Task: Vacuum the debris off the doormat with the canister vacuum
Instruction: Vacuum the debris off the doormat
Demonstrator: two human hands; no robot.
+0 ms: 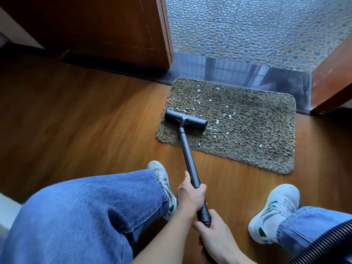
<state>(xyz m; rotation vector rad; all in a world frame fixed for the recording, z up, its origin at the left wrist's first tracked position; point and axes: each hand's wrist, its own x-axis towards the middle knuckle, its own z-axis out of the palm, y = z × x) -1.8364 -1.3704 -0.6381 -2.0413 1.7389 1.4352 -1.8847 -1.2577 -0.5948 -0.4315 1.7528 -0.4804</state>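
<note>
1. Both hands are wrapped tight round the wand (188,155): left hand (191,195) higher up, right hand (214,233) down at the hose end.
2. The floor head (185,120) sits on the doormat (257,145), at its near-left corner. The white debris (217,121) is scattered across the doormat's middle and far-left part.
3. I'd go in slow overlapping strips toward the doormat's right edge, keeping the head flat (shaggy pile hides bits).

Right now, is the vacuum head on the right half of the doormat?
No, the vacuum head rests on the left end of the doormat, with most of the white debris scattered to its right.
</note>
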